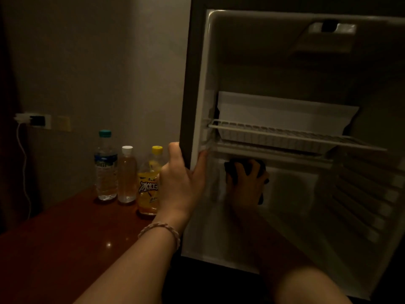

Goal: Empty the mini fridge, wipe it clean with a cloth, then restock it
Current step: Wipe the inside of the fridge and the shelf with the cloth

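Left hand [179,181] grips mini fridge [198,88] front left edge; right hand [246,183] presses dark cloth [232,170] against rear wall under wire shelf [295,137].

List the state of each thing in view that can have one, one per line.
White mini fridge: open, emptied.
White wire shelf: in place, bare.
Dark cloth: pressed against the back wall.
Right hand: holds the cloth.
Left hand: grips the fridge's edge.
Three plastic bottles: upright, capped, on the table.

a white charger [21,117] sits plugged into a wall outlet [41,121], its white cable [23,167] hanging beside the reddish-brown table [65,244].
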